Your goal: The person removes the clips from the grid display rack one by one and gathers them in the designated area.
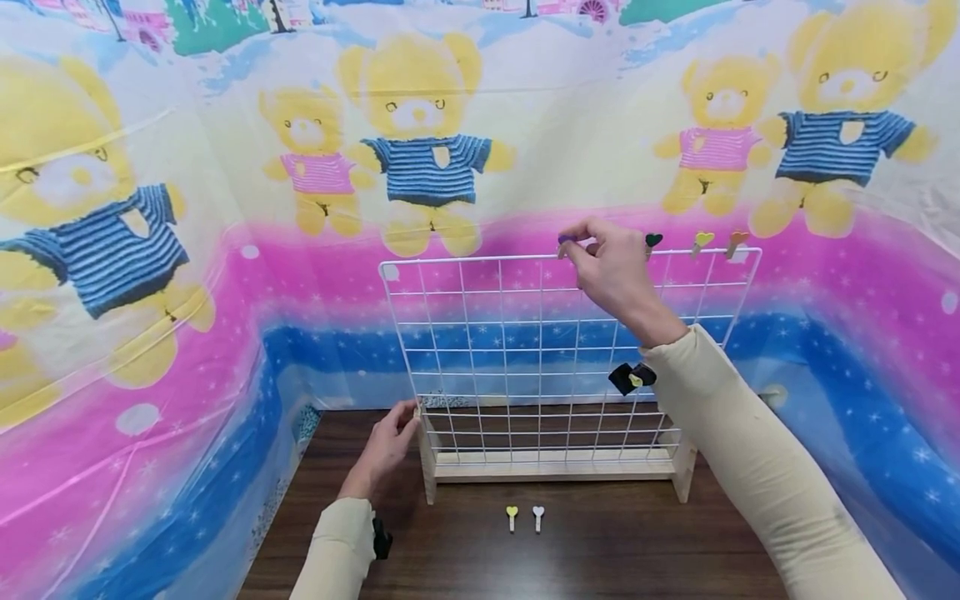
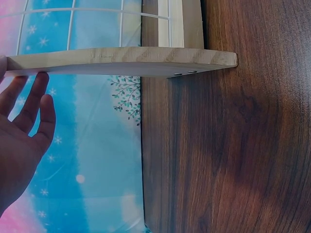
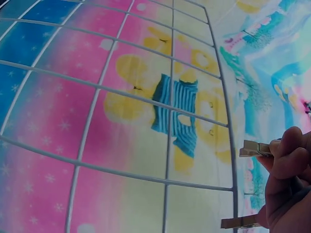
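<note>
My right hand [image 1: 611,267] pinches a small wooden clothespin [image 3: 255,148] just above the top wire of a white wire grid rack [image 1: 465,260]. A blue-purple tip [image 1: 566,239] shows at its fingers in the head view. In the right wrist view this clothespin stands apart from the rack's edge wire, while another clothespin [image 3: 239,222] sits on that wire below it. My left hand [image 1: 386,446] holds the rack's wooden side leg [image 2: 121,57] at the left, fingertips against its outer face.
Clothespins with a green heart [image 1: 654,240], a yellow heart [image 1: 703,240] and an orange heart [image 1: 738,242] stand along the top wire at right. A yellow-heart clothespin [image 1: 512,518] and a white-heart one [image 1: 538,518] lie on the dark wooden table [image 1: 600,542]. Bear-print cloth [image 1: 540,150] hangs behind.
</note>
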`<state>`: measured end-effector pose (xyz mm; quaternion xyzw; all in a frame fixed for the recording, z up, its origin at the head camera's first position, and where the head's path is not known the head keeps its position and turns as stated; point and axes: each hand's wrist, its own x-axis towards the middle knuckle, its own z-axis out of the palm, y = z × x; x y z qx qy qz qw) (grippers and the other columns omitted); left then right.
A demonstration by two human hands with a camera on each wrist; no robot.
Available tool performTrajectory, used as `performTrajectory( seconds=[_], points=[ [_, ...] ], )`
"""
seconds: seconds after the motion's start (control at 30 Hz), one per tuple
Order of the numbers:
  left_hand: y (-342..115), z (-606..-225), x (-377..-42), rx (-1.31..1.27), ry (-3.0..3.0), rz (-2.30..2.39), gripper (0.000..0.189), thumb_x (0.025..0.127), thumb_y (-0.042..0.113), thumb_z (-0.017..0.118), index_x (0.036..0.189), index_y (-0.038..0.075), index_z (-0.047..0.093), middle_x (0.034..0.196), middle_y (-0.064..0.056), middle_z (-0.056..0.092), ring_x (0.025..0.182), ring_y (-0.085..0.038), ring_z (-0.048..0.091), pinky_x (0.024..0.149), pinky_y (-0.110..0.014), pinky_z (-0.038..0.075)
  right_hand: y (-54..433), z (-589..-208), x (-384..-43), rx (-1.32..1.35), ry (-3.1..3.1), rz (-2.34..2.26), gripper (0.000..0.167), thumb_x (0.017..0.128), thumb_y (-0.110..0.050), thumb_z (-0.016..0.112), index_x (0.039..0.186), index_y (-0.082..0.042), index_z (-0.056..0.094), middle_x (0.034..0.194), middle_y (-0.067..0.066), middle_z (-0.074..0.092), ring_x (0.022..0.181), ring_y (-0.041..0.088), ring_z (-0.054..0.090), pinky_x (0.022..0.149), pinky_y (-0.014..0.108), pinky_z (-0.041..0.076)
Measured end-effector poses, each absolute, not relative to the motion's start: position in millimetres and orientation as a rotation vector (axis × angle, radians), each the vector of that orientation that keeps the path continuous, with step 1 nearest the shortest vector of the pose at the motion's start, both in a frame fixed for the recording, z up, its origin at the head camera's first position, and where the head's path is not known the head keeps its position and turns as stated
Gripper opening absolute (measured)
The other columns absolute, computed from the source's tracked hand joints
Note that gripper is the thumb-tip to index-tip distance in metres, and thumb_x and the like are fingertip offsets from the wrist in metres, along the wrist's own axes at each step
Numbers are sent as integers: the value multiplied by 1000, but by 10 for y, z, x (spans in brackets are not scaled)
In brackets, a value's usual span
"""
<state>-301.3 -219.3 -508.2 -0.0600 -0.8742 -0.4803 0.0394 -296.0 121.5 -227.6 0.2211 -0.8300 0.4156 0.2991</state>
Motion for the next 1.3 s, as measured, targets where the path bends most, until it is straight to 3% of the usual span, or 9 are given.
performTrajectory(
  seconds=[0.3, 0.63, 0.97, 1.3],
  points=[
    [-2195, -5067, -3001, -185, -2686, -1479, 35, 101, 21, 48, 136, 17, 48, 124, -10, 57, 116, -27, 51, 92, -49, 44, 1275, -2342, -2819, 719, -2256, 1063, 14, 92, -11, 63, 101, -3, 69, 88, 9, 70, 49, 14, 59, 37, 22, 37],
    [-2203, -5074, -3017, -187, -2674, -1479, 34, 100, 20, 49, 134, 17, 50, 122, -11, 58, 114, -28, 53, 91, -48, 45, 1416, -2737, -2792, 820, -2300, 1011, 12, 92, -10, 63, 102, -6, 68, 87, 6, 71, 45, 10, 55, 35, 24, 32],
    [-2190, -5069, -2999, -179, -2681, -1463, 34, 100, 20, 49, 134, 17, 49, 124, -11, 58, 115, -27, 52, 91, -48, 44, 1534, -3266, -2712, 972, -2388, 958, 15, 91, -4, 63, 104, -8, 68, 81, -3, 66, 44, 4, 48, 37, 25, 37],
    [-2179, -5073, -3006, -174, -2687, -1442, 36, 100, 21, 49, 135, 14, 49, 122, -13, 58, 114, -28, 52, 91, -49, 44, 1592, -3911, -2652, 1000, -2557, 937, 15, 89, -5, 65, 103, -11, 69, 89, -1, 67, 51, 2, 45, 45, 23, 42]
  ],
)
